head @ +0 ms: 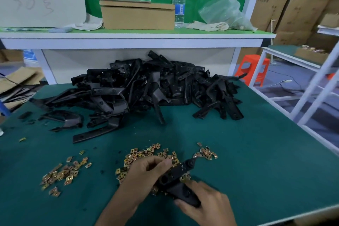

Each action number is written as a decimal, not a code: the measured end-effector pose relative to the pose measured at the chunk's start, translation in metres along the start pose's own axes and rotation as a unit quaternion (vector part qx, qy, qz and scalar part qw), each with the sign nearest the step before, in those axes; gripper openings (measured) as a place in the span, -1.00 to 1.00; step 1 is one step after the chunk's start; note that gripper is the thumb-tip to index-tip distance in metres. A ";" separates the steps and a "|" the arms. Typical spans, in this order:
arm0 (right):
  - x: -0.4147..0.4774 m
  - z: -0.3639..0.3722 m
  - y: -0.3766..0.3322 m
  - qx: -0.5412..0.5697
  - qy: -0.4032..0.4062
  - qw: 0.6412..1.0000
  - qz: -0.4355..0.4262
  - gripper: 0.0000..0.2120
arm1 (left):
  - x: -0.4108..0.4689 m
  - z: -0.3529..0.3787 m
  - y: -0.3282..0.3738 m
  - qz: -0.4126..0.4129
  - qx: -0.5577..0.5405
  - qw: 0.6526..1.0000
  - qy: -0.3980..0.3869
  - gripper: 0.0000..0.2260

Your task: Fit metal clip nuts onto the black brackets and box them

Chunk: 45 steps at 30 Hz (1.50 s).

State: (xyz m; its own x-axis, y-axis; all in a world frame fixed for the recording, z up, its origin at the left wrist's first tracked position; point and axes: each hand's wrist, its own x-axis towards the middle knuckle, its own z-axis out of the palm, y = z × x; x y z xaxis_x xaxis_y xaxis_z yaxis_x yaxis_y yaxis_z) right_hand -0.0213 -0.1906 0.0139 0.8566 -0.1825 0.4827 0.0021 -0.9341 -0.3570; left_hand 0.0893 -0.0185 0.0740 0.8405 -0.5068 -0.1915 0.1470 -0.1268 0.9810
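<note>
One black bracket (178, 180) lies slanted between my hands near the table's front edge. My right hand (205, 205) grips its lower, wider end. My left hand (146, 172) has its fingers curled at the bracket's upper edge, over the scattered brass-coloured clip nuts (145, 154); whether a nut is pinched in them is hidden. A second heap of clip nuts (62, 172) lies to the left, a small cluster (206, 153) to the right. A big pile of black brackets (146, 88) fills the back of the green table (256, 161).
A cardboard box (137, 14) stands on the raised shelf behind, with a water bottle (179, 0) and a crumpled plastic bag (225, 13) beside it. An orange stool (251, 69) and white table frames stand off the table's right edge.
</note>
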 end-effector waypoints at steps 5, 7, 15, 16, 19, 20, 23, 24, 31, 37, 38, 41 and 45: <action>-0.001 0.002 0.002 0.003 -0.020 1.000 0.000 -0.55 | -0.003 -0.008 0.004 0.017 0.046 0.999 -0.021 -0.75; 0.000 0.003 0.002 0.005 -0.023 1.000 0.001 -0.56 | -0.003 -0.011 0.003 0.014 0.053 0.998 -0.024 -0.72; 0.002 0.003 0.004 -0.035 -0.003 0.998 -0.046 -0.51 | 0.003 -0.029 -0.009 0.011 0.167 0.985 -0.052 -0.80; 0.002 0.003 0.004 -0.040 0.000 0.998 -0.052 -0.50 | 0.003 -0.031 -0.010 0.009 0.179 0.982 -0.058 -0.80; 0.002 0.003 0.004 -0.043 0.008 0.997 -0.065 -0.48 | 0.004 -0.037 -0.011 0.013 0.208 0.975 -0.082 -0.77; 0.002 0.003 0.004 -0.047 0.008 0.997 -0.066 -0.48 | 0.004 -0.038 -0.010 0.017 0.214 0.972 -0.091 -0.76; 0.002 0.004 0.004 -0.053 0.003 0.997 -0.064 -0.50 | 0.005 -0.037 -0.005 0.027 0.200 0.975 -0.095 -0.72; 0.002 0.005 0.004 -0.050 0.002 0.997 -0.062 -0.50 | 0.005 -0.036 -0.003 0.031 0.194 0.976 -0.091 -0.70; 0.000 0.004 0.002 -0.044 -0.014 0.998 -0.050 -0.49 | -0.002 -0.034 0.006 0.018 0.191 0.979 -0.075 -0.80; -0.003 0.004 0.001 -0.043 -0.011 0.997 -0.055 -0.48 | -0.005 -0.027 0.002 0.014 0.175 0.983 -0.059 -0.71; -0.003 0.004 0.000 -0.041 -0.010 0.998 -0.055 -0.48 | -0.005 -0.027 0.002 0.015 0.175 0.983 -0.056 -0.69; -0.002 0.005 0.000 -0.041 -0.011 0.998 -0.054 -0.48 | -0.004 -0.030 0.003 0.015 0.188 0.980 -0.064 -0.73; -0.003 0.005 0.001 -0.047 -0.014 0.997 -0.053 -0.47 | -0.004 -0.034 0.000 0.020 0.196 0.977 -0.078 -0.77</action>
State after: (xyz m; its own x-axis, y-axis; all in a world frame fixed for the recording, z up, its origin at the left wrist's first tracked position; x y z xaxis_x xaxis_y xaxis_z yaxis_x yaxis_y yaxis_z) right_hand -0.0212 -0.1891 0.0078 0.8679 -0.0732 0.4913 0.0466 -0.9727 -0.2273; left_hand 0.1035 0.0126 0.0759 0.7477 -0.6373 -0.1865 -0.1204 -0.4063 0.9058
